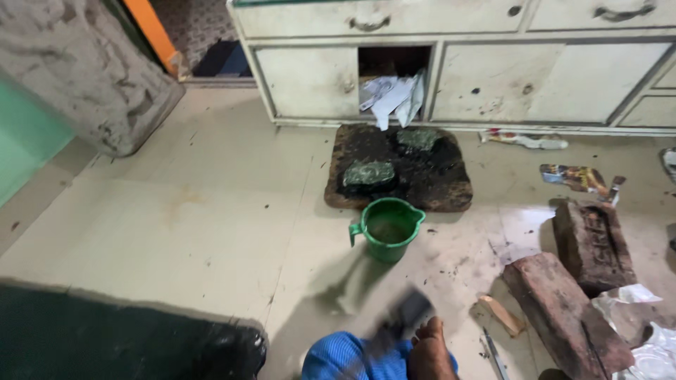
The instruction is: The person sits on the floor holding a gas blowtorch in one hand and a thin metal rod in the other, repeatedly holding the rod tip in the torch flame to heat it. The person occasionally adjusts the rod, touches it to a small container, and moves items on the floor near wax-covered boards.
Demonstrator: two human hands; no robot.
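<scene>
At the bottom edge, a bare brown limb sticks out of blue checked cloth; whether it is my hand or my foot is unclear. A dark blurred object lies just up-left of it, touching or very close. My left hand is out of sight. A green plastic jug holding murky liquid stands on the floor ahead. Behind it, a dark, dirty board carries two greenish-black lumps.
Two worn red bricks lie at the right, with a small wood piece, crumpled plastic and torn wrappers nearby. A white cabinet with papers in an open gap spans the back. A dark mat lies bottom left.
</scene>
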